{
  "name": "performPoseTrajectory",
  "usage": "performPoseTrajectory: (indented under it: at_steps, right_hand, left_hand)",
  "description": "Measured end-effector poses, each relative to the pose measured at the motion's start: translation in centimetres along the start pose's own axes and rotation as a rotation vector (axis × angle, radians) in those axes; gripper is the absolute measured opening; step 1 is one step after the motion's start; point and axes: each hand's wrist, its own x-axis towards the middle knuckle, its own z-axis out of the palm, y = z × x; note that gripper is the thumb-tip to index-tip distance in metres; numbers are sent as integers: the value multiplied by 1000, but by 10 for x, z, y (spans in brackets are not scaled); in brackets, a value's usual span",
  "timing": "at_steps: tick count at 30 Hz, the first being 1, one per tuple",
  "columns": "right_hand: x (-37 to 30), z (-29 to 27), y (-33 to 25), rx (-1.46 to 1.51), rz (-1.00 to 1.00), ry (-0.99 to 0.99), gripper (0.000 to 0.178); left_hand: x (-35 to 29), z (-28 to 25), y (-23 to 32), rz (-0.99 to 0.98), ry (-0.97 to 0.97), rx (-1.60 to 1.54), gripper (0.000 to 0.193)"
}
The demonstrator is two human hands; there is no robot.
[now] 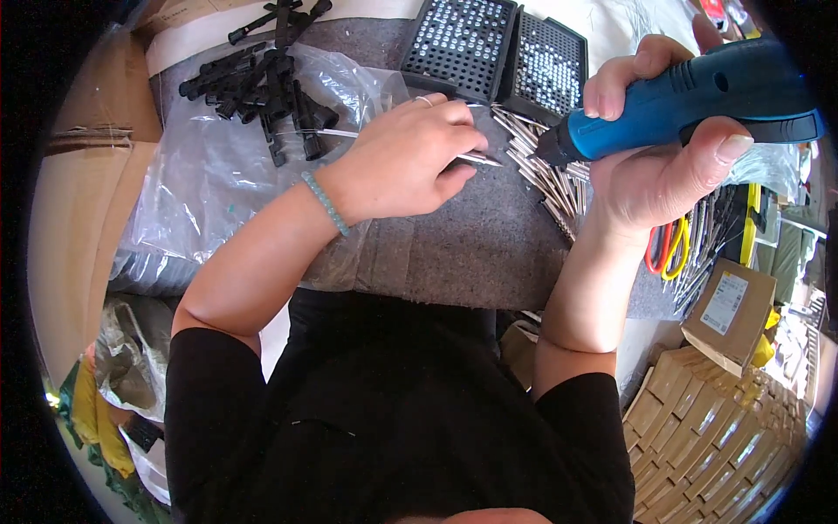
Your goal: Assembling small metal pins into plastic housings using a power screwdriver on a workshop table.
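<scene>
My left hand (408, 155) is closed round a slim metal rod (480, 159) with a pointed end. That tip shows past my thumb, and a thin shaft seems to come out on the other side. In my right hand (648, 179) lies a blue power screwdriver (676, 103), gripped from below with the thumb sticking out. Its black nose (554, 144) points left and down. Beneath it is a loose pile of similar metal rods (559, 183) on the grey felt mat (471, 262).
Two black hole trays (456, 48) with silvery pieces stand at the back. Black tubular parts (271, 92) are heaped on clear plastic film (201, 183) at left. On the right are red-and-yellow handles (676, 249), a small carton (729, 314) and a woven basket (707, 428).
</scene>
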Motion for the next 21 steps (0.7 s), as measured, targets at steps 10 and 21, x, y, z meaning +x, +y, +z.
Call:
performPoseTrajectory:
  at_steps: [10, 21]
  right_hand:
    - [-2, -3, 1, 88, 17, 12, 80]
    - [-5, 1, 1, 49, 21, 56, 79]
  left_hand:
    - [-5, 2, 0, 39, 40, -14, 15]
    - [-6, 2, 0, 15, 38, -64, 15]
